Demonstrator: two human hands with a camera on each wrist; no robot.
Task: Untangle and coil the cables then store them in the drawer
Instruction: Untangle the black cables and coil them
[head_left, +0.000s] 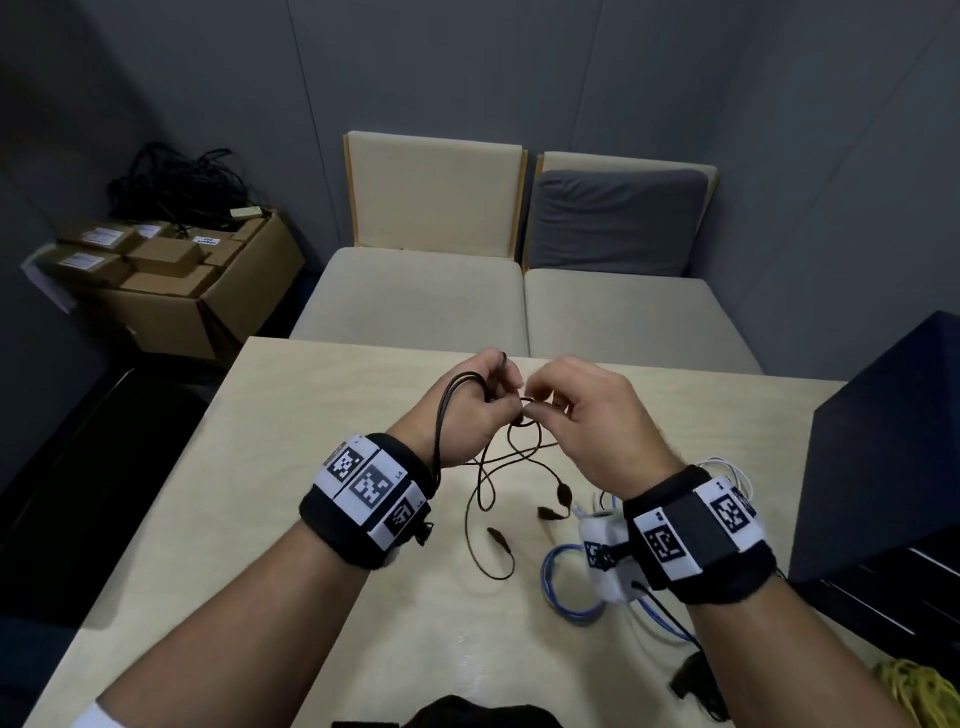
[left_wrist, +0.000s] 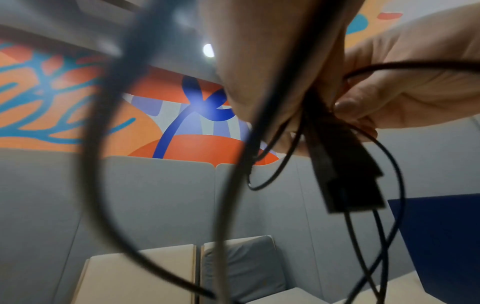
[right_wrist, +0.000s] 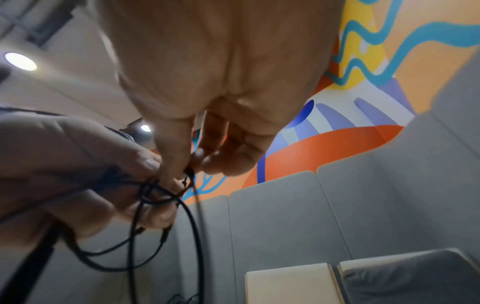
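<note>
I am holding the black cable (head_left: 485, 470) above the table (head_left: 291, 457), my left hand (head_left: 467, 410) gripping its loops while my right hand (head_left: 587, 415) is pinching a strand, the ends trailing onto the tabletop.

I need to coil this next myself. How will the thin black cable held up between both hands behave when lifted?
The thin black cable will probably be floppy: it sags in loose loops from the left hand and right hand down to the pale wooden table. It seems light, since fingertips alone pinch it. Its small connector ends may swing and snag.
</note>
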